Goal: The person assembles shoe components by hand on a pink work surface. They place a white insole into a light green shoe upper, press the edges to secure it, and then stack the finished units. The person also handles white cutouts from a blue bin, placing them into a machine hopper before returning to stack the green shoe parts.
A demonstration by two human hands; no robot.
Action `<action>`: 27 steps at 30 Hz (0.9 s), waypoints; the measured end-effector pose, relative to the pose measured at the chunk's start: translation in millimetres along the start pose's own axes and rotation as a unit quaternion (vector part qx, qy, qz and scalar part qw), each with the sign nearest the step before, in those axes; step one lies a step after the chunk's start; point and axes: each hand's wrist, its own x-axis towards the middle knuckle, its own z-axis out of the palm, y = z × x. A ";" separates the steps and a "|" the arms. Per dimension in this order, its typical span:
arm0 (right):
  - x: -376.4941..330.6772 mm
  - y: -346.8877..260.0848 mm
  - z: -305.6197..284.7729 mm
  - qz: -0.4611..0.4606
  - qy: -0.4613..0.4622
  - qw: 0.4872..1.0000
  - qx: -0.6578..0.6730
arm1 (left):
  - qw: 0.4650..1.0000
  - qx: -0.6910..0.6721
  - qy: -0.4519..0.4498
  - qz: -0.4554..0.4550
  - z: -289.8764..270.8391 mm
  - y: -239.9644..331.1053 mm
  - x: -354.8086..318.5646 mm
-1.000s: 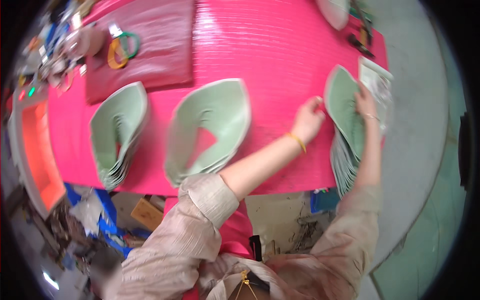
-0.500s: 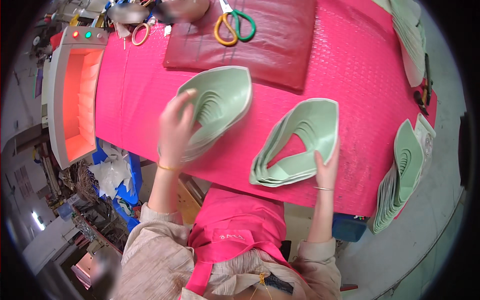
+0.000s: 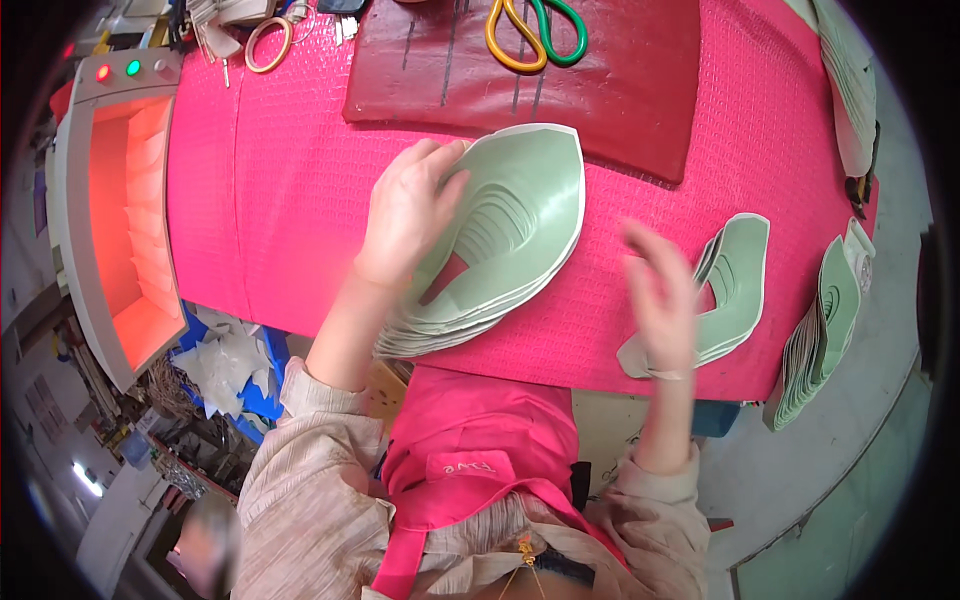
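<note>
My left hand (image 3: pixel 408 212) grips the left rim of a nested stack of pale green shoe uppers (image 3: pixel 540 200). The stack leans on the pink table, white-edged, its curved cut-outs one inside another. My right hand (image 3: pixel 662 300) is a little blurred, fingers apart, with nothing seen in it. It hovers between that stack and a smaller stack of green uppers (image 3: pixel 742 275), whose left part it hides. Whether it touches this smaller stack, I cannot tell.
A dark red mat (image 3: pixel 600 100) bears scissors (image 3: pixel 518 45) with yellow and green handles. A lit orange-red box (image 3: pixel 118 210) stands at the left, near a roll of tape (image 3: pixel 268 45). Another stack of uppers (image 3: pixel 832 315) hangs over the right edge. A blue bin (image 3: pixel 268 350) holds scraps.
My right hand has let go of its stack, which now stands farther right. My left hand and its stack have moved right, toward the middle. The view has shifted somewhat.
</note>
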 end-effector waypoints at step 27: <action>-35.3 -10.5 51.4 0.213 0.166 0.864 0.424 | 0.947 -0.235 -0.070 0.210 -62.3 51.6 -26.0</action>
